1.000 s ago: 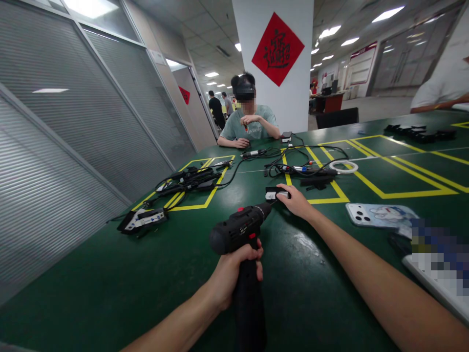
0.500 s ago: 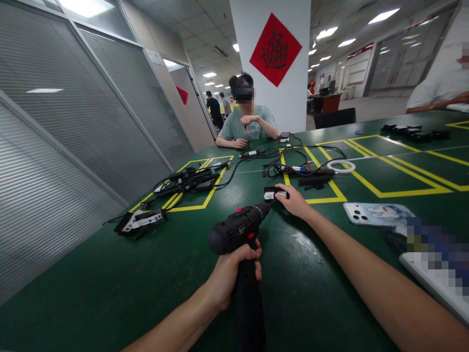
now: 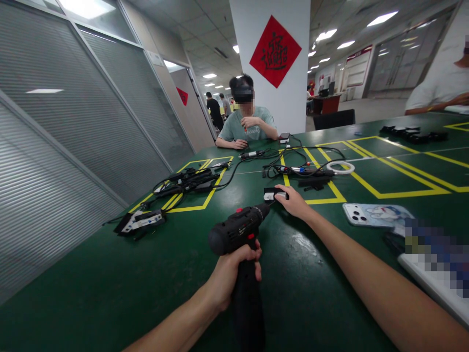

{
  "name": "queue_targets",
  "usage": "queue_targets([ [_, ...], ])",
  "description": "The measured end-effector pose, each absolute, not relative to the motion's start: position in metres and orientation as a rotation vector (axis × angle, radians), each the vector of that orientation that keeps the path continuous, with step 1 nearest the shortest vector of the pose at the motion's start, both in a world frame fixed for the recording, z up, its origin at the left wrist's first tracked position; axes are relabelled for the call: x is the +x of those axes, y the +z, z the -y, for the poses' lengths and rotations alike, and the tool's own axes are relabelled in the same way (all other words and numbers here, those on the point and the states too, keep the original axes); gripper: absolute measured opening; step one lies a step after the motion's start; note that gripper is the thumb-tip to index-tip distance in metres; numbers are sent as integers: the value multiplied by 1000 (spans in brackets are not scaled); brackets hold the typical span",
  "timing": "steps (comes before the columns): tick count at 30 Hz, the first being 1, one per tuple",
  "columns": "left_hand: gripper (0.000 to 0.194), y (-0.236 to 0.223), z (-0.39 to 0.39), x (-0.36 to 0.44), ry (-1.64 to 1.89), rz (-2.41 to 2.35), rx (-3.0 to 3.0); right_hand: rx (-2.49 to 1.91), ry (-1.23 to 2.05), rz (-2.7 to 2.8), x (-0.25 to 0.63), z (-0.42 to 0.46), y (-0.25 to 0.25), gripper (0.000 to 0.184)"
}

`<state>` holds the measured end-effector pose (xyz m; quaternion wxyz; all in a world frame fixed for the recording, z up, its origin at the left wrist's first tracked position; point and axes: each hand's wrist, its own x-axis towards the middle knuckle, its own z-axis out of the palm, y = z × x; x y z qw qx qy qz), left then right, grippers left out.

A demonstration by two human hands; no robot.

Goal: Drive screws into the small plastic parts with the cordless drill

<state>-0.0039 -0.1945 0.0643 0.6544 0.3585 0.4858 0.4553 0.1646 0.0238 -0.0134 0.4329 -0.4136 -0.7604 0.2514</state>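
Note:
My left hand [image 3: 234, 274] is wrapped round the grip of a black cordless drill [image 3: 236, 230] with red buttons. The drill points away and to the right, and its bit reaches the near side of a small black-and-white part [image 3: 270, 194]. Whether the tip touches the part or sits in it, I cannot tell. My right hand [image 3: 293, 200] is closed on the right end of that part and holds it on the green table [image 3: 304, 293]; the fingers hide some of it.
Black cables and devices [image 3: 194, 178] lie at the left, near a black-and-white assembly [image 3: 142, 220]. More cables and a tool [image 3: 300, 170] lie beyond my right hand, beside a white ring [image 3: 340, 167]. A phone [image 3: 377, 215] rests at right. Across the table sits a person [image 3: 252, 122].
Almost nothing differs. Both hands, the drill and the small part keep their places; the view has shifted very slightly.

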Motion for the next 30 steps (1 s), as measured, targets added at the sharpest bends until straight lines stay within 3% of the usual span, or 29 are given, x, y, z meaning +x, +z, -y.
queue_targets([
  [30,18,64,195,-5,1024,-1117,829,-1024,640,1890,165,-24,-13,39],
])
